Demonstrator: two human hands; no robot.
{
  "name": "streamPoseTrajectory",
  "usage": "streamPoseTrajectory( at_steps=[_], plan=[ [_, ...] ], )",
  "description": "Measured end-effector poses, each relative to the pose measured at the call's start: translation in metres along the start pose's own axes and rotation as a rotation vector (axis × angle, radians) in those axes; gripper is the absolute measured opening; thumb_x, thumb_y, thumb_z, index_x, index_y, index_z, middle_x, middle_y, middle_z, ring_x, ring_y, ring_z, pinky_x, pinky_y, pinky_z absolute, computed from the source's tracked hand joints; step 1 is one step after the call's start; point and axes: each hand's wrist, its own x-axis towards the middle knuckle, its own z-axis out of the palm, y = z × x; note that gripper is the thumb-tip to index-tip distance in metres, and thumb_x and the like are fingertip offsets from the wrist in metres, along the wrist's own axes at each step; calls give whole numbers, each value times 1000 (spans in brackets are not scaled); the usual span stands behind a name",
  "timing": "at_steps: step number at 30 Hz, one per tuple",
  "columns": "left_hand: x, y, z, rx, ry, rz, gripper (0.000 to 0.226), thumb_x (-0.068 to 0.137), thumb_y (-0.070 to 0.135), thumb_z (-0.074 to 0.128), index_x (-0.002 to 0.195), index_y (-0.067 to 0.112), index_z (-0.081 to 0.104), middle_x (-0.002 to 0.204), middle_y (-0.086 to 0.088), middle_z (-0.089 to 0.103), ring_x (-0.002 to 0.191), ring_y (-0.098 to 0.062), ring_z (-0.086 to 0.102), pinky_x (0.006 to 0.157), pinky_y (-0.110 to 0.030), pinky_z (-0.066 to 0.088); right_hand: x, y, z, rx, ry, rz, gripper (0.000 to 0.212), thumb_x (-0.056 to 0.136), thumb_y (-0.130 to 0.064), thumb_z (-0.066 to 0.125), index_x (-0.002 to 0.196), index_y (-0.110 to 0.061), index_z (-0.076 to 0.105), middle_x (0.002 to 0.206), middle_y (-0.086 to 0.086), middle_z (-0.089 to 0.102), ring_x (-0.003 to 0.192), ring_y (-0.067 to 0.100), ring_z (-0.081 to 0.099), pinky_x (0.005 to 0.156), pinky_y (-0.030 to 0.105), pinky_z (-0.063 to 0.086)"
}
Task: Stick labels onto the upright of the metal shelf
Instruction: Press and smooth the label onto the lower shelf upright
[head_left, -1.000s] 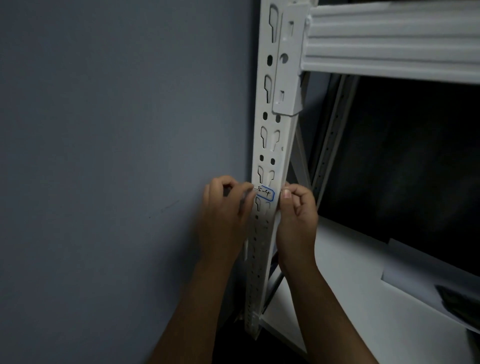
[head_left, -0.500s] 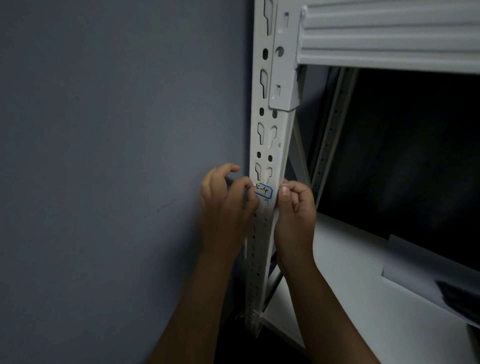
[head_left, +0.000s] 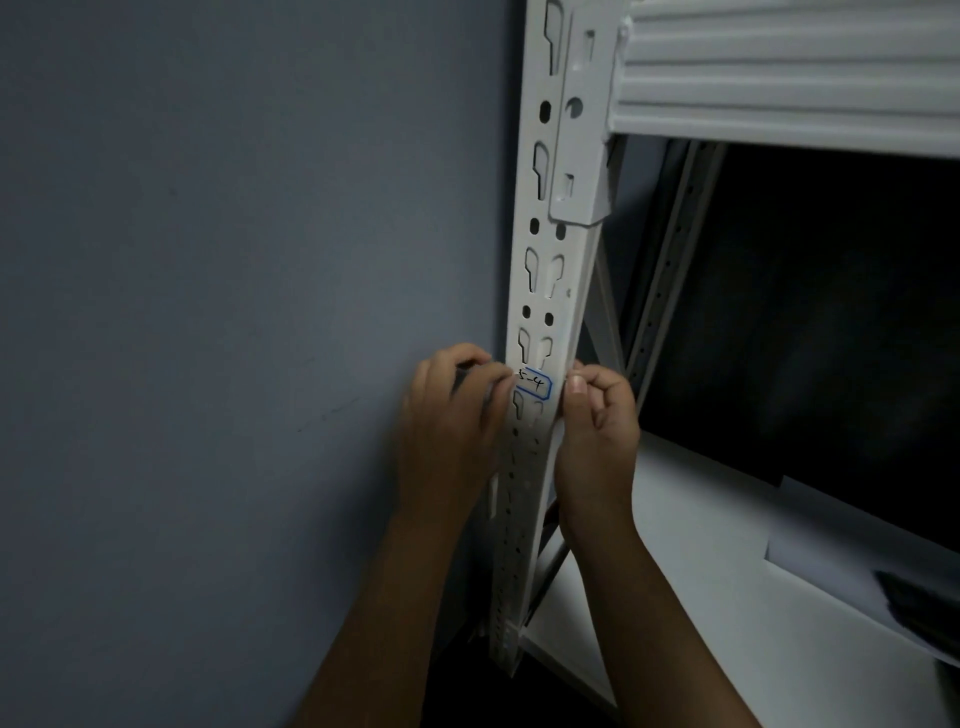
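We work with both hands at the front face of the upright (head_left: 540, 291), one on each side of the label (head_left: 534, 385), so that the sticker is held flat across the face while it is pressed down.

The left hand (head_left: 452, 415) sits at 9 o'clock of the label. Its fingers are curled and a fingertip presses the label's left end, covering the first character there. We cannot tell whether the dark shape inside its curled fingers is an object or shadow.

The right hand (head_left: 597, 421) sits at 3 o'clock of the label, fingers curled, with the thumb tip at the label's right edge where the upright turns its corner. We judge that this hand steadies the post and seats that end; whether it pinches the label or only presses it cannot be read.

The label lies on the upright, just below a pair of keyhole slots and just above the next pair. It is a small white rounded rectangle with a blue border and black handwriting, of which "-4" is legible. It appears level and largely stuck down.

Farther back, at 12 to 1 o'clock, a ribbed white beam (head_left: 779, 73) hooks into the upright. At 4 o'clock lies the white lower shelf (head_left: 701, 597); at 9 o'clock stands the grey wall (head_left: 208, 312).
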Motion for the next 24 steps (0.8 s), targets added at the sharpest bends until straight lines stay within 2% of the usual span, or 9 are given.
streamPoseTrajectory(
  at_steps=[4, 7, 11, 13, 15, 18, 24],
  plan=[
    [-5, 2, 1, -27, -41, 26, 22, 90, 26, 52, 90, 11, 68, 93, -5, 63, 84, -12, 46, 69, -22, 38, 0, 0, -1, -5, 1, -3, 10, 99, -10, 44, 100, -3, 51, 90, -11, 59, 79, -14, 61, 59, 9, 49],
    [-3, 5, 3, -118, -52, -85, 23, 89, 30, 50, 89, 14, 66, 93, -1, 62, 83, -10, 47, 69, -28, 43, 0, 1, -1, -8, 6, -5, 9, 99, -11, 45, 100, -4, 51, 93, -11, 58, 81, -9, 62, 58, 8, 49],
    [2, 10, 2, -236, -72, -198, 11, 87, 25, 56, 85, 17, 63, 89, 9, 53, 81, -10, 50, 67, -34, 48, 1, 3, -1, -10, 11, -7, 7, 98, -11, 46, 96, -7, 51, 93, -12, 57, 80, -15, 60, 59, 9, 49],
    [4, 12, 0, -234, -108, -200, 8, 85, 24, 55, 83, 18, 60, 87, 13, 48, 78, -10, 49, 64, -31, 47, 2, 4, -1, 0, 11, -3, 6, 99, -10, 46, 96, -8, 51, 94, -12, 59, 83, -15, 61, 61, 11, 50],
    [6, 13, 0, -227, -134, -206, 13, 84, 27, 52, 83, 16, 59, 86, 11, 47, 76, -9, 48, 61, -21, 42, 1, 5, 0, 4, 11, -3, 6, 99, -10, 46, 97, -7, 51, 94, -12, 60, 84, -16, 61, 62, 11, 51],
    [6, 13, 1, -225, -168, -225, 6, 86, 16, 57, 83, 12, 58, 85, 8, 47, 72, -8, 45, 59, -12, 34, 1, 5, 0, 3, 8, -2, 6, 99, -11, 46, 97, -7, 50, 96, -11, 60, 85, -15, 61, 61, 11, 51],
    [4, 16, 4, -328, -163, -337, 5, 88, 10, 57, 83, 12, 56, 80, 13, 42, 65, 1, 48, 58, -5, 39, 1, 4, -1, 6, 0, -5, 7, 99, -10, 46, 97, -6, 50, 95, -10, 59, 85, -16, 60, 61, 11, 50]
  ],
)
